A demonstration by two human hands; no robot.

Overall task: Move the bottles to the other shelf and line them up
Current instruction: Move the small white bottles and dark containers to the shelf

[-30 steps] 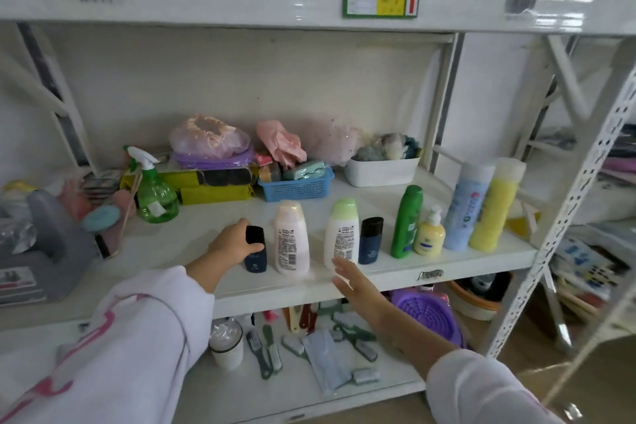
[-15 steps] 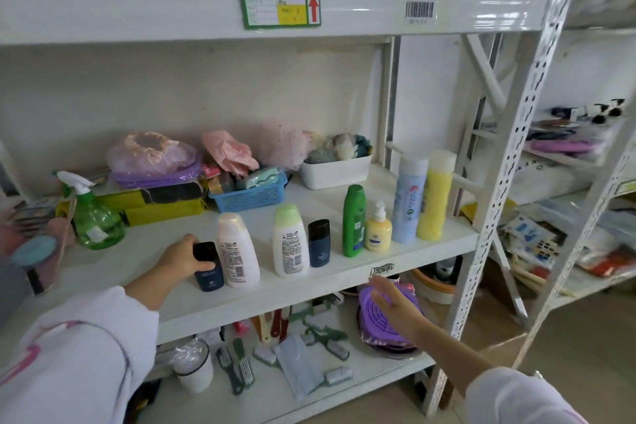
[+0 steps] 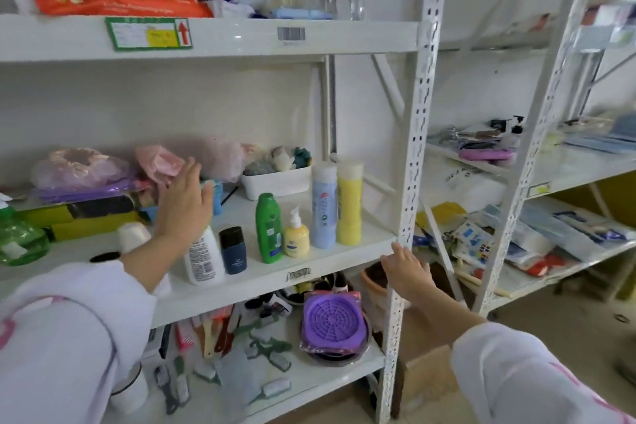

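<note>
Bottles stand in a row along the front of the middle shelf [image 3: 344, 253]: a white labelled bottle [image 3: 203, 260], a dark blue bottle [image 3: 233, 250], a green bottle [image 3: 268, 228], a small yellow pump bottle [image 3: 296, 237], a tall pale blue bottle [image 3: 324, 205] and a tall yellow bottle [image 3: 349, 203]. Another white bottle [image 3: 132, 236] and a small dark bottle's cap [image 3: 104, 256] show behind my left forearm. My left hand [image 3: 184, 205] hovers open above the white bottles, holding nothing. My right hand [image 3: 406, 270] is open at the shelf's right upright post [image 3: 413, 148].
A green spray bottle [image 3: 19, 239] stands at the far left. A white tub [image 3: 277, 181], a blue basket and bagged items fill the shelf's back. Brushes and a purple strainer [image 3: 332, 322] lie on the lower shelf. A second rack [image 3: 557, 169] with packets stands to the right.
My left hand let go of the small dark bottle and rose open above the row. My right hand moved right to the upright post. The view swung right, showing the second rack.
</note>
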